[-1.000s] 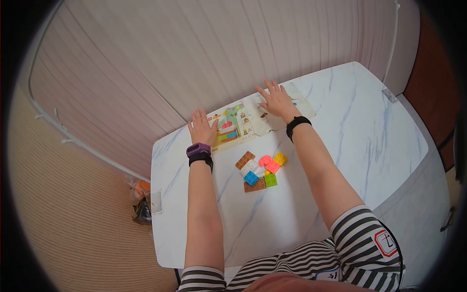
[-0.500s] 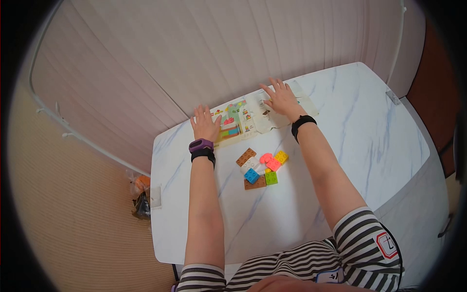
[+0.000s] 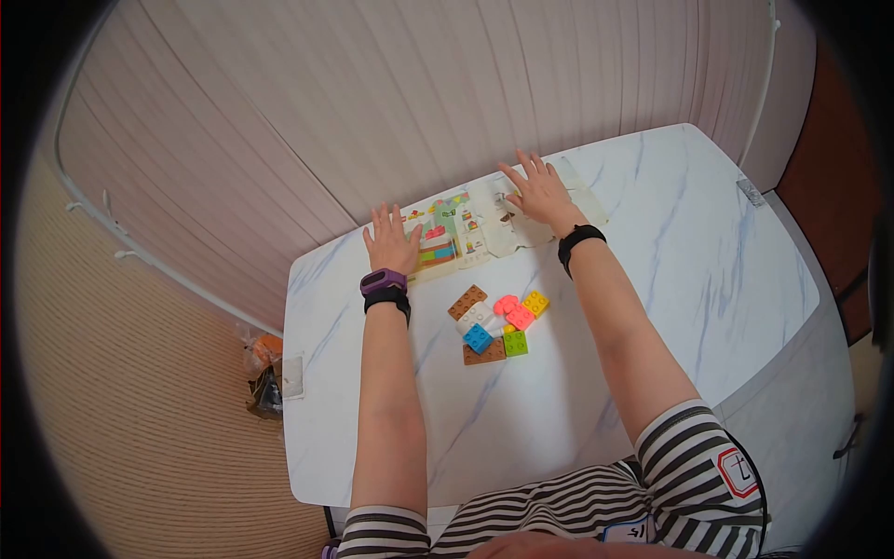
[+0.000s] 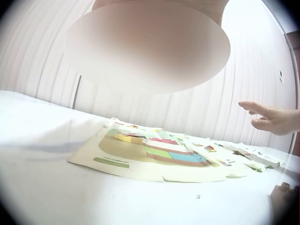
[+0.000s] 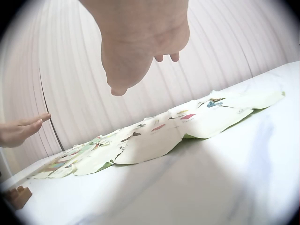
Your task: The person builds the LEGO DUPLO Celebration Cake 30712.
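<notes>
Both hands are held over a worn, printed instruction sheet (image 3: 473, 244) at the table's far edge. My left hand (image 3: 393, 250), fingers spread, is over the sheet's left end, where a picture of stacked coloured bricks shows. Over its right part is my right hand (image 3: 544, 201), palm down with fingers extended. The right wrist view shows a gap between the right hand (image 5: 145, 42) and the paper (image 5: 154, 140). Nearer the body lies a loose pile of toy bricks: brown (image 3: 467, 302), white (image 3: 473, 319), blue (image 3: 478, 338), green (image 3: 516, 344), pink (image 3: 520, 318) and yellow (image 3: 535, 304).
The white marbled table (image 3: 689, 279) has rounded corners and stands against a pleated pale curtain (image 3: 391, 102). On the floor at left sits a plastic bag (image 3: 264, 359) with orange and black contents. A dark wristband (image 3: 581, 244) circles the right wrist.
The right hand has shifted slightly right over the sheet, and the left hand has also moved a little right. The bricks stay in the same arrangement; the view moves slightly.
</notes>
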A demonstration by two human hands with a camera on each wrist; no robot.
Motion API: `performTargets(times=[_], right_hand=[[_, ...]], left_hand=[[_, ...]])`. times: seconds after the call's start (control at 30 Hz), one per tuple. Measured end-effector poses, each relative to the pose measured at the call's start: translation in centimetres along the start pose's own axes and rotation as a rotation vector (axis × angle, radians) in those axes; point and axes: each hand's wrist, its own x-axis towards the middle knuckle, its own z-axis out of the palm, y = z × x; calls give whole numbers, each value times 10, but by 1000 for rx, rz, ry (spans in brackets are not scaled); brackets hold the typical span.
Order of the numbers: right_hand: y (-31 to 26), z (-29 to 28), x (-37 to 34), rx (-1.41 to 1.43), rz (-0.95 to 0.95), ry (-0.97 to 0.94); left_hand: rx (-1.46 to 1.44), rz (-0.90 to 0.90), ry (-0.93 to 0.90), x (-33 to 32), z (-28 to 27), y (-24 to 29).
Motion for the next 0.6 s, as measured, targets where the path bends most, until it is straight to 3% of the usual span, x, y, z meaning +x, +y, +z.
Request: performTargets(times=[0.6], right_hand=[[2, -1, -5, -8, -8, 20]], left_hand=[[12, -8, -24, -2, 2, 0]])
